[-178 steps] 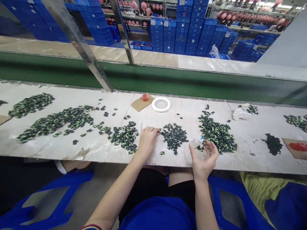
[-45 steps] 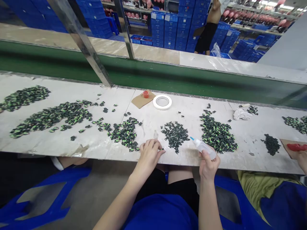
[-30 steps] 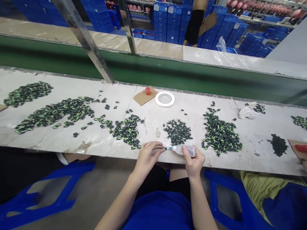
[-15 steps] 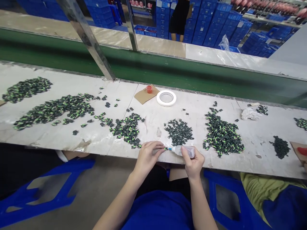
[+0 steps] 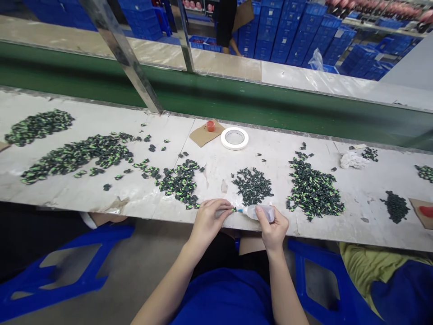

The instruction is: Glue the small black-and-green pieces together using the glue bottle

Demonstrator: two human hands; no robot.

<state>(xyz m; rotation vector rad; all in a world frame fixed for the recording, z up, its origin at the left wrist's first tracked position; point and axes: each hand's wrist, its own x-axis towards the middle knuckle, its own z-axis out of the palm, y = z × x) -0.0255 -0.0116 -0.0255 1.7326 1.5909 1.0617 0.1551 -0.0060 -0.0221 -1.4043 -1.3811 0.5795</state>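
Bench point(image 5: 101, 194) edge: right hand point(image 5: 274, 227) holds clear bottle point(image 5: 260, 212).

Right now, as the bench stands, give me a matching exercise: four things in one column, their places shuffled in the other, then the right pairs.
1. squeeze bottle
2. small piece
3. red cap
4. tape roll

A. on the cardboard
B. held in the right hand
C. flat on the bench, just right of the cardboard
D. pinched by the left hand, at the bottle's nozzle

Pairs: 1-B, 2-D, 3-A, 4-C.
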